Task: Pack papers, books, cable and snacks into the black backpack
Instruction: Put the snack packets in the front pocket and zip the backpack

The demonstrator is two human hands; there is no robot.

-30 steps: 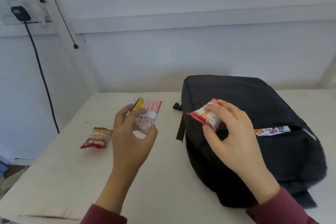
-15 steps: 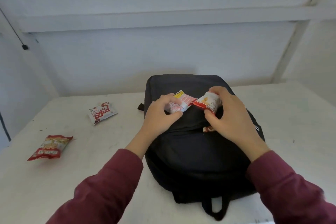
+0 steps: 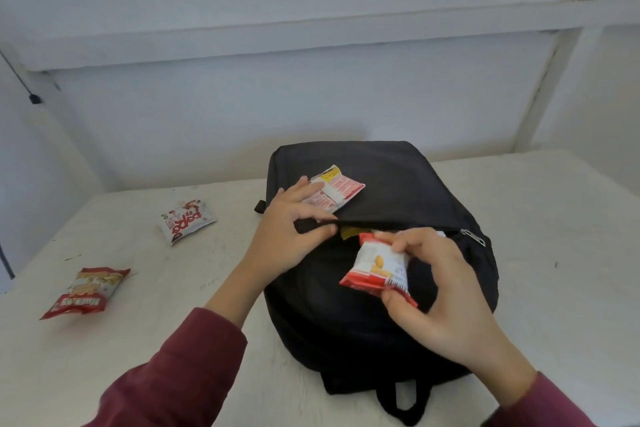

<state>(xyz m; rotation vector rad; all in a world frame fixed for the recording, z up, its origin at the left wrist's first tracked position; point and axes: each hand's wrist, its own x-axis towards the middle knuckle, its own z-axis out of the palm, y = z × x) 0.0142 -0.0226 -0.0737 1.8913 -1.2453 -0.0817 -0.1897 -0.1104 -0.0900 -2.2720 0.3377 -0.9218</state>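
1. At frame centre, left hand (image 3: 287, 236) pinches the pocket lip (image 3: 381, 221) of the black backpack (image 3: 415, 191); right hand (image 3: 446, 291) grips a snack packet (image 3: 377, 267) just below it.
2. That lip, if let slack, could snag it; the loose packet (image 3: 337, 189) on top may slide off.

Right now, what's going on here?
A person is packing snacks into a black backpack lying on a table. The left hand pinches the upper edge of the open pocket; a flat packet lies on the backpack just beyond that hand. The right hand holds a red-and-white packet at the opening, not yet inside. A white packet and a red packet lie on the table.
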